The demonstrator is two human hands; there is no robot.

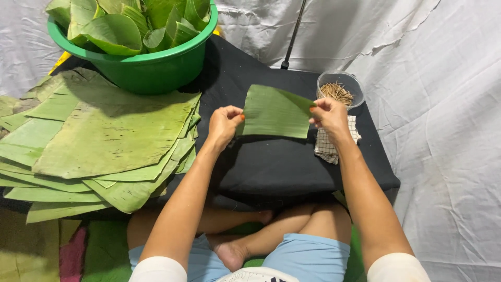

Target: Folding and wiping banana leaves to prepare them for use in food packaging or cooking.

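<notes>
- My left hand (223, 125) and right hand (330, 116) hold a cut piece of banana leaf (274, 112) between them, lifted just above the black-covered desk (276, 164).
- On each side my fingers are pinched shut on a side edge of the leaf piece, thumb in front; it sags a little in the middle.
- Just behind my right hand stands a clear plastic cup of thin wooden sticks (339, 90); a checked cloth (329, 146) lies under my right wrist, near the desk's right edge.
- To my left, a tall stack of flat banana leaf sheets (104, 141) overlaps the desk's left side, its ragged edges fanned out.
- Behind the stack sits a green plastic basin (148, 65) heaped with folded leaf cones (130, 23).
- The leaf is smooth, matte and finely ribbed; the desk cloth is soft and dark.
- The bare black patch under and before the leaf is the open room; a thin dark pole (292, 36) rises behind it against white sheeting (449, 130).
</notes>
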